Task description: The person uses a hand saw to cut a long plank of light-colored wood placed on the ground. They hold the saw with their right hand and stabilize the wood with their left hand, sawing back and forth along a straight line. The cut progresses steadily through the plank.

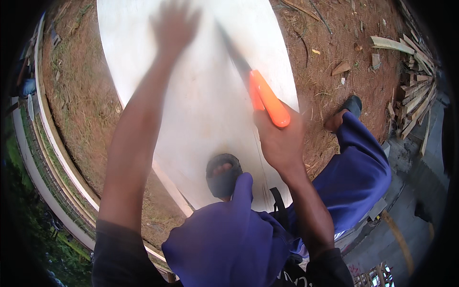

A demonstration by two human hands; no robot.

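We have our right hand (282, 141) wrapped around the orange handle (273, 106) of a saw (255, 85), fingers closed on it. The dark blade (235, 55) slants up and left over the pale board (201, 110), its far end blurred, so we cannot tell whether the teeth are in the wood. Our left hand (175, 26) holds nothing: it is stretched out over the far part of the board, left of the blade and apart from it, fingers spread. It is blurred too, and we cannot make out how firmly the palm bears down.

The board lies lengthwise in front of us, with a thin dark line running down its near right part. One foot in a dark sandal (222, 184) is on the board, toes showing; the other, in a dark shoe (353, 105), is out to the right on the brown soil (330, 43). We wear blue-purple trousers (358, 177) and dark sleeves (117, 258).

Off to the right is a heap of wood strips (418, 103), with a few loose scraps on the soil nearer the board. Along the left runs a long pale rail (60, 148), with greenery (28, 225) beyond it.
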